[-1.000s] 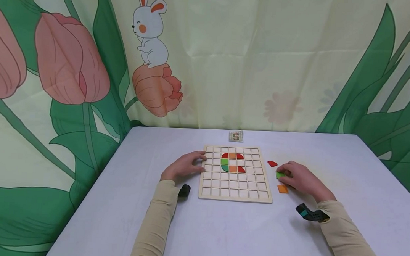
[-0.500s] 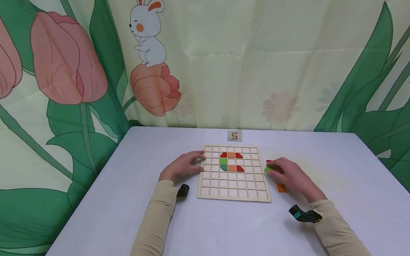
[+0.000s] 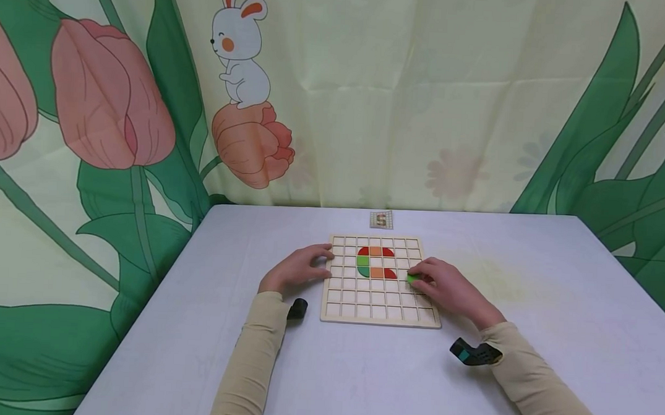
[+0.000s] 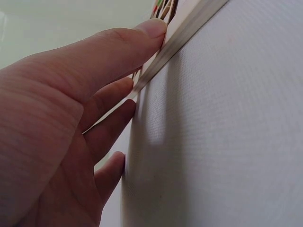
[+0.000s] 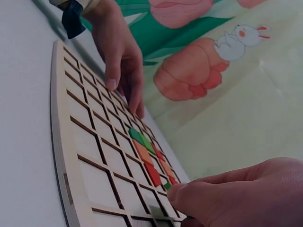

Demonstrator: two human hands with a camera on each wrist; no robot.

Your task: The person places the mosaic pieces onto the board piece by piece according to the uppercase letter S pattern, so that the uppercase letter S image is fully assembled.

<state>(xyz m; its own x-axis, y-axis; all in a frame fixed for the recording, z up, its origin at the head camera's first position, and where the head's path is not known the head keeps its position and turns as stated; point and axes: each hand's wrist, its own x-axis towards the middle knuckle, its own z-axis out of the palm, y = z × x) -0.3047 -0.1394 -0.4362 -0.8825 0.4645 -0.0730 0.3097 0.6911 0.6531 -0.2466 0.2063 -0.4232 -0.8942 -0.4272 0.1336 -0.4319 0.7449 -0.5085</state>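
A square wooden grid board (image 3: 381, 300) lies on the table. Several tiles sit in its upper middle cells: red quarter-rounds (image 3: 390, 274), orange squares (image 3: 377, 272), a light green square (image 3: 363, 261) and a dark green quarter-round (image 3: 363, 271). My left hand (image 3: 297, 269) rests at the board's left edge, thumb on the rim in the left wrist view (image 4: 156, 29), fingers loosely extended. Above the right-hand cells, my right hand (image 3: 452, 291) pinches a light green tile (image 3: 412, 278) between thumb and fingers. In the right wrist view, only a bit of green tile (image 5: 167, 185) shows by the fingertips.
A small patterned card (image 3: 381, 219) lies behind the board, near the far edge of the white table (image 3: 358, 376). A curtain (image 3: 364, 110) printed with tulips and a rabbit hangs behind. Each wrist wears a dark camera band (image 3: 475, 352).
My right hand has carried the green tile leftward from beside the board to over its right cells. The loose red and orange tiles are now hidden from view. The left hand stays put.
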